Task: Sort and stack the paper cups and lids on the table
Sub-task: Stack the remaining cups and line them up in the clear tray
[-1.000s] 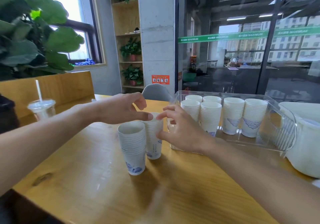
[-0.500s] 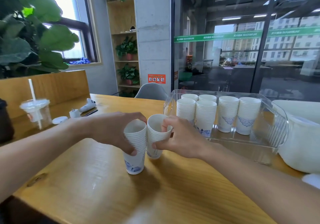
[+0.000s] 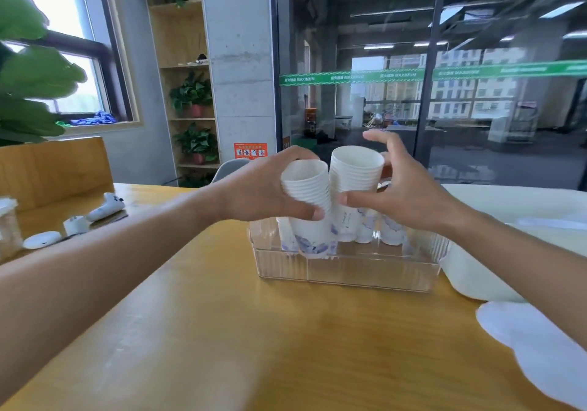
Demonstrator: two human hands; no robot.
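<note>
Left hand (image 3: 263, 188) wraps one cup stack (image 3: 309, 201); right hand (image 3: 403, 194) pinches the second stack (image 3: 354, 185), upper fingers spread. Both stacks upright, side by side, raised over the clear tray (image 3: 349, 271) on the desk (image 3: 254, 331). Tray lies directly below; left stack sits lower, nearer.

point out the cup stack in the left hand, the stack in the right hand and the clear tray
left cup stack (image 3: 306, 188): head view, on the ribbed rims
right cup stack (image 3: 355, 169): head view, on the upper side wall
clear tray (image 3: 349, 271): head view, on the front wall

tray cups (image 3: 365, 229) behind hands, blurred
</note>
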